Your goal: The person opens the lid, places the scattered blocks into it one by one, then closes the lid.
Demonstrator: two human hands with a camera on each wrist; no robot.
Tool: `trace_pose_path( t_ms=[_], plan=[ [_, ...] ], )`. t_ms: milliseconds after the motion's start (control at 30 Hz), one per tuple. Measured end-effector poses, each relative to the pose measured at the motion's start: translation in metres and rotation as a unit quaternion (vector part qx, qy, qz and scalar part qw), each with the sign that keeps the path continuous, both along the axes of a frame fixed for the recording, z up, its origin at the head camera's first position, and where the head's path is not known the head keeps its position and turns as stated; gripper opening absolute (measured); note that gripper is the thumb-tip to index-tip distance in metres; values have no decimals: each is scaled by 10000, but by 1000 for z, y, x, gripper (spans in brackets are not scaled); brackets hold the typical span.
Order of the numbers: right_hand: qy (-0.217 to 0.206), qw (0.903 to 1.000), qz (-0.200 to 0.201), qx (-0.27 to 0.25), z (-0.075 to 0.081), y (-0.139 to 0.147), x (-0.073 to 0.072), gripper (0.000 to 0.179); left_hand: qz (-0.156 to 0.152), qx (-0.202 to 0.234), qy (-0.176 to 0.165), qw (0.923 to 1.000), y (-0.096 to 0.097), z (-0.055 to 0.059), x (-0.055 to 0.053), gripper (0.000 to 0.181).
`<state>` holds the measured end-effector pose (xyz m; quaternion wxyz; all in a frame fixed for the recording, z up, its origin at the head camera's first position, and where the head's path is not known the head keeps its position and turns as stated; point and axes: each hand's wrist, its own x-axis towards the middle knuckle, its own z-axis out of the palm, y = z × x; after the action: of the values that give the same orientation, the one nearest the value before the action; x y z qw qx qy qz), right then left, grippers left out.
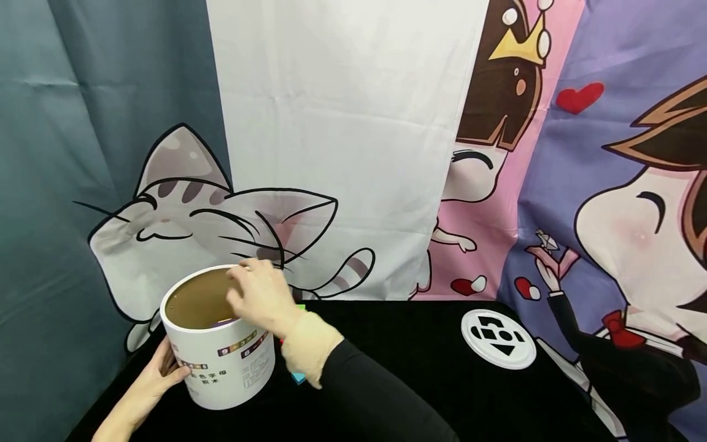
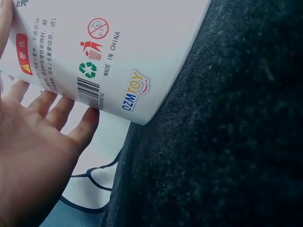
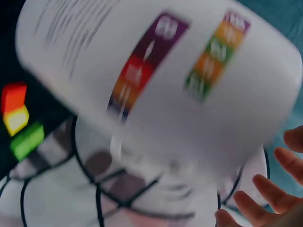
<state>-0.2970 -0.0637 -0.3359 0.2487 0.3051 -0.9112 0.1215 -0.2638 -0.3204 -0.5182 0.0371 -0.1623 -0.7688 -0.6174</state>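
A white toy-block bucket point(image 1: 226, 368) with printed labels stands on the black-covered table in the head view. My left hand point(image 1: 148, 383) grips its left side, the thumb on the front and the fingers spread round behind. Those fingers press the printed wall of the bucket point(image 2: 109, 56) in the left wrist view. Over the bucket's right rim is my right hand point(image 1: 262, 294), its fingers loosely bent and holding nothing. In the right wrist view that right hand point(image 3: 270, 194) shows spread fingers beside the rim. A bit of purple shows inside the bucket; the rest of the inside is hidden.
Behind the right forearm, a red block point(image 3: 13, 97), a yellow block point(image 3: 16, 119) and a green block point(image 3: 27, 141) lie in a row. A blue block point(image 1: 298, 377) peeks out beside the sleeve. Toward the right lies a round white lid point(image 1: 479, 351) with shaped cutouts.
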Motion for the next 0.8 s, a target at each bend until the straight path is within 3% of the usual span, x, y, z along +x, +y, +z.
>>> trace_pose_path(
  t_ms=[133,300,467,633,800],
  plan=[
    [-125,9996,-223,-96,7,38,-10,31,-73,-23,-27,10000,-1,3,0,86],
    [-981,9939,-474,-173,-5,88,-16,28,-71,-22,-26,10000,-2,2,2,86],
    [-1842,9794,-804,-196,-40,133,-12,28,-42,25,-18,10000,-4,1,2,85],
    [-2189,9687,-1115,-355,-80,164,-1,25,-23,18,-31,10000,-5,1,2,85],
    [-2504,9562,-1414,-546,-110,178,7,23,-47,-13,-84,10000,-3,1,0,84]
  ],
)
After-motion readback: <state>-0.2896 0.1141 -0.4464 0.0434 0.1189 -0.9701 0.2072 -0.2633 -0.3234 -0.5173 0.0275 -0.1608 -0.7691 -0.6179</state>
